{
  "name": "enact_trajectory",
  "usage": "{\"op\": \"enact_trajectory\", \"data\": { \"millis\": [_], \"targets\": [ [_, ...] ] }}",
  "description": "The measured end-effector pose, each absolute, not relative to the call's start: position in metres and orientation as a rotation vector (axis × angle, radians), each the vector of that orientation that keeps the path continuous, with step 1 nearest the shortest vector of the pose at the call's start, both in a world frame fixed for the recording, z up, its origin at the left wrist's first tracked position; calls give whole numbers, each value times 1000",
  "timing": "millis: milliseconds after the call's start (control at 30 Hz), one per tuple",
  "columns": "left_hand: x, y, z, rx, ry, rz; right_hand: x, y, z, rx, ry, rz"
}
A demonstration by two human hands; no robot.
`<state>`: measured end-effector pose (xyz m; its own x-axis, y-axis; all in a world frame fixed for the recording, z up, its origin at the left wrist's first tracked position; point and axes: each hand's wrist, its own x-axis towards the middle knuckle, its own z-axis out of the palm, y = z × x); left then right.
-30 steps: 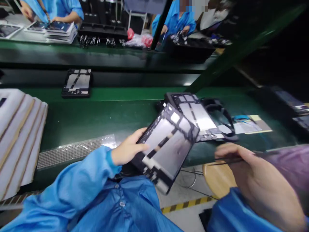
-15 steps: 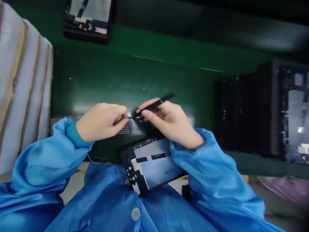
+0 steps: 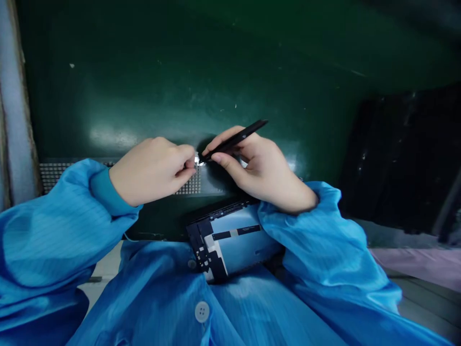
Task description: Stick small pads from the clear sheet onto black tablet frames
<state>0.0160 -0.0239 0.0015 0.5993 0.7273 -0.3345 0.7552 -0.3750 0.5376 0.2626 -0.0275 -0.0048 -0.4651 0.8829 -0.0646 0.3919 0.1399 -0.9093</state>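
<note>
My left hand (image 3: 154, 168) is closed, thumb and forefinger pinched together over a clear sheet dotted with rows of small dark squares (image 3: 189, 185). A small shiny bit shows at its fingertips; what it is I cannot make out. My right hand (image 3: 261, 170) grips black tweezers (image 3: 236, 139), whose tip points down-left and meets the left fingertips. Below both hands, an opened tablet (image 3: 237, 245) with a silvery-blue back and black strip leans tilted between the table's edge and my blue coat. My right sleeve covers part of it.
The green table (image 3: 151, 91) carries a few small specks. Dark stacked units (image 3: 392, 163) stand at the right. Pale layered material (image 3: 12, 105) borders the left side. A pinkish cloth (image 3: 421, 264) shows at lower right.
My view has shifted down and closer, so the device at the top left has left the picture. Both hands keep their grip, fingertips and tweezers now nearer together.
</note>
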Motion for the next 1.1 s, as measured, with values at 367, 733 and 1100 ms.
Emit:
{"op": "enact_trajectory", "data": {
  "millis": [367,733,1100],
  "targets": [
    [26,-38,8,2417,1195,-75,260,-173,11,-1464,-1227,933],
    [25,-35,-1,2452,1159,-75,242,-193,-9,-1380,-1423,814],
    [21,-28,1,2463,997,-26,264,-137,18,-1326,-1655,936]
  ]
}}
